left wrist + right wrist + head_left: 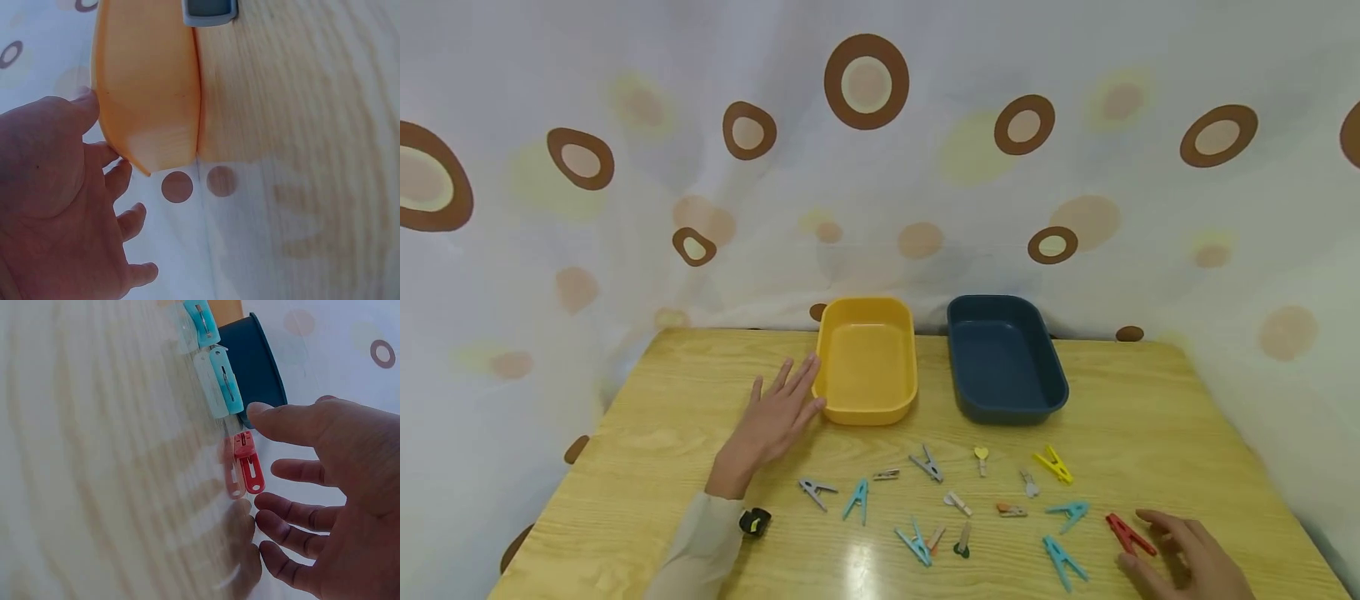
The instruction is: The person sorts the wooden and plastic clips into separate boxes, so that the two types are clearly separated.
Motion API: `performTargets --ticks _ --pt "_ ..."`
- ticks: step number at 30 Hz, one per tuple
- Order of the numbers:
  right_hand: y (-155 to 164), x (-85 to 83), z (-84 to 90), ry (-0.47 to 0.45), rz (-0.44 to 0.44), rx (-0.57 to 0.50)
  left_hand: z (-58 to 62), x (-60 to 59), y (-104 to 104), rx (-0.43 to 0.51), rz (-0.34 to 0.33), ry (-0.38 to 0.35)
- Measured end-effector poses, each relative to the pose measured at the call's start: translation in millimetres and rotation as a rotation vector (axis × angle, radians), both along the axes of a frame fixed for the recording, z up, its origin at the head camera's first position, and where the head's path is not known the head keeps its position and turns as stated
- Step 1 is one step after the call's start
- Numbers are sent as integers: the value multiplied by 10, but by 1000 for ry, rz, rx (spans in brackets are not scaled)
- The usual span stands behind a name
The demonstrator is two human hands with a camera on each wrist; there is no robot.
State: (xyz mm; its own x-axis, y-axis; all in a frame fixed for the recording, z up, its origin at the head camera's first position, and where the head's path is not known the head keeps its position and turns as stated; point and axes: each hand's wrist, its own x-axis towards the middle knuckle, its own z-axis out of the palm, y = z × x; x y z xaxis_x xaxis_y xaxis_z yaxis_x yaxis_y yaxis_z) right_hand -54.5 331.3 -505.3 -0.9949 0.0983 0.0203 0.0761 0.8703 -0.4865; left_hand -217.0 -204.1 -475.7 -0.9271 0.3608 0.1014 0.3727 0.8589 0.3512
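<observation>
My left hand [772, 423] reaches to the left rim of the yellow tray [865, 414], fingers spread and thumb at its near corner. In the left wrist view, the thumb and forefinger lie along the rim of this tray [150, 94]. My right hand [1195, 558] is beside a red clothespin [1130, 534] at the right, fingers loosely bent with nothing between them. In the right wrist view, the red clothespin [249, 462] lies just past the fingertips. Two light blue clothespins, the upper one [1070, 514] and the lower one [1063, 561], lie left of it.
A dark blue tray [1011, 414] stands right of the yellow one, near the patterned cloth backdrop [865, 183]. Several clothespins lie scattered on the wooden table [820, 550], among them a yellow one [1055, 465], a grey one [928, 464] and small wooden ones with shaped heads.
</observation>
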Motion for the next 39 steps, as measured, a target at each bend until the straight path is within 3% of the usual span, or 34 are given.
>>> performTargets --ticks 4,11,20,29,39 --pt "100 3 -7 -126 -22 -9 5 -40 25 -11 -8 -8" --pt "129 -30 -6 -177 5 -33 -32 -34 6 -12 -11 -10" --pt "73 18 5 -22 -27 -38 15 -30 29 -9 -11 -10" --pt "8 -24 86 -40 -25 -116 1 13 1 2 -5 -19" --pt "-218 -74 73 239 23 -113 4 -9 17 10 -10 1"
